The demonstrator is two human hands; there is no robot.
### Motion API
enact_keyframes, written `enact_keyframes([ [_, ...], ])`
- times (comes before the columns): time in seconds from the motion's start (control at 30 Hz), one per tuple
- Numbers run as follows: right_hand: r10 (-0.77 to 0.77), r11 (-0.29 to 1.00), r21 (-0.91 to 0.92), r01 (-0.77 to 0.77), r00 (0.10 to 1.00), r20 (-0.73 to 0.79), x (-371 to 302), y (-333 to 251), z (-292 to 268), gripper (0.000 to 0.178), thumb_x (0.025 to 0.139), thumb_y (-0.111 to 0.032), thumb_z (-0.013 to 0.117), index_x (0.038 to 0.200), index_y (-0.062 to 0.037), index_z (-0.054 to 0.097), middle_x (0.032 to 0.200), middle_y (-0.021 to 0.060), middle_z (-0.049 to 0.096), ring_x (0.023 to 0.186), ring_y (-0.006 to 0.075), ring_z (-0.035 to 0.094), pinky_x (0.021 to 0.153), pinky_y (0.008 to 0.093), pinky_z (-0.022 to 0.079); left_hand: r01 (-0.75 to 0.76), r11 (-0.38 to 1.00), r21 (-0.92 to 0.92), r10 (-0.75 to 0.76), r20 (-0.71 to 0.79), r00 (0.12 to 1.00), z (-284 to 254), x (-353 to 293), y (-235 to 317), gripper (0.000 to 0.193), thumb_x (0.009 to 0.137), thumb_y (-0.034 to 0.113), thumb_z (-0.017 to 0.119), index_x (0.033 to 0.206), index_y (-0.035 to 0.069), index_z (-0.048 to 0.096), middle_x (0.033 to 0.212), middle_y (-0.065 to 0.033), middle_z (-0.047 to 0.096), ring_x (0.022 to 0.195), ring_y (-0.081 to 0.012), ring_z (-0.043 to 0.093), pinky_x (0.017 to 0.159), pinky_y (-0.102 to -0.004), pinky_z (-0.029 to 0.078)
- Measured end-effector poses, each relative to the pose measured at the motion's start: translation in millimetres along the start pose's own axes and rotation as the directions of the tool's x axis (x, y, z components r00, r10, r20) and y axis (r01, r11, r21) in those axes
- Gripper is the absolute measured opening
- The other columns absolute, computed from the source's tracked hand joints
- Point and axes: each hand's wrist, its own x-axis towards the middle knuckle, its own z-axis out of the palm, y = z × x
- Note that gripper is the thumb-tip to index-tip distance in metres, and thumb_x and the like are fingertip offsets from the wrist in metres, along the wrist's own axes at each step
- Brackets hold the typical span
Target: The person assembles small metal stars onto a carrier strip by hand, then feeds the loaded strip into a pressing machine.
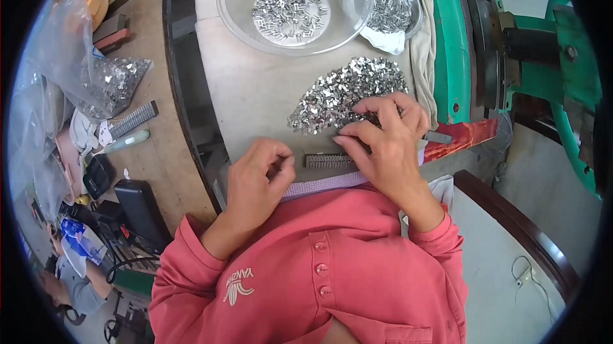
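Observation:
A heap of small shiny bent metal pieces [348, 88] lies on the cloth-covered worktop in front of me. Over its near right edge is my right hand [393, 143], thumb and index finger close together; whatever is between them is too small to make out. A dark, slotted metal bar [329, 160] rests along the worktop's near edge, just below the right thumb. Left of that bar, my left hand [258, 175] is closed, its fingers curled toward the thumb. Anything inside that hand is hidden.
Beyond the heap stand a clear plastic bowl [230, 8] of small metal pieces and a smaller bowl of pins [391, 5]. A green machine [447, 44] borders the right. On the left bench lie a bag of metal parts [118, 85], another slotted bar [134, 119] and a black case [142, 213].

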Motion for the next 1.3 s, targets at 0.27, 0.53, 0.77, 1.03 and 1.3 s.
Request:
enact_keyframes([
  [0.27,-0.017,1.000,-0.009,0.017,1.000,-0.019,7,-7,5,0.014,0.065,-0.014,0.083,0.076,-0.0156,0.074,0.106,-0.0035,0.064,0.111,0.0259,0.051,0.093,0.0444,0.026,0.058,0.998,0.025,-0.057,-0.018,0.998,3,0,1,0.013,0.089,0.001,0.067,0.100,0.002,0.059,0.089,-0.0119,0.064,0.071,-0.0224,0.068,0.063,-0.0316,0.053],
  [0.53,-0.033,0.988,-0.152,0.026,0.998,-0.047,-2,-14,8,0.015,0.064,-0.014,0.082,0.076,-0.0161,0.073,0.105,-0.0043,0.064,0.112,0.0249,0.051,0.094,0.0442,0.026,0.033,0.999,-0.022,-0.034,-0.045,0.998,6,-1,-6,0.016,0.092,0.002,0.065,0.108,0.002,0.061,0.092,-0.0136,0.064,0.079,-0.0257,0.068,0.068,-0.0322,0.053],
  [0.77,0.016,0.999,0.031,-0.017,0.999,0.043,3,-5,5,0.012,0.066,-0.010,0.078,0.077,-0.0121,0.073,0.109,-0.0028,0.062,0.115,0.0265,0.049,0.099,0.0453,0.027,0.013,1.000,-0.012,-0.013,-0.040,0.999,5,-1,2,0.015,0.092,0.002,0.065,0.107,0.002,0.064,0.093,-0.0118,0.063,0.078,-0.0233,0.067,0.066,-0.0307,0.052],
  [1.03,-0.021,0.999,0.046,0.024,0.999,-0.048,-1,7,-13,0.016,0.064,-0.011,0.081,0.076,-0.0171,0.072,0.104,-0.0064,0.064,0.113,0.0254,0.050,0.095,0.0445,0.026,0.007,1.000,-0.024,-0.008,-0.040,0.999,4,-1,1,0.012,0.090,-0.002,0.066,0.102,0.000,0.066,0.091,-0.0085,0.062,0.074,-0.0160,0.062,0.065,-0.0267,0.050],
  [1.3,-0.019,1.000,-0.010,0.019,1.000,-0.010,-42,7,-16,0.019,0.062,-0.016,0.082,0.077,-0.0201,0.071,0.104,-0.0098,0.064,0.112,0.0238,0.050,0.092,0.0430,0.026,0.009,0.999,-0.031,-0.011,-0.054,0.998,6,-1,-1,0.013,0.089,0.000,0.067,0.102,0.001,0.066,0.090,-0.0098,0.063,0.073,-0.0193,0.064,0.063,-0.0282,0.050],
])
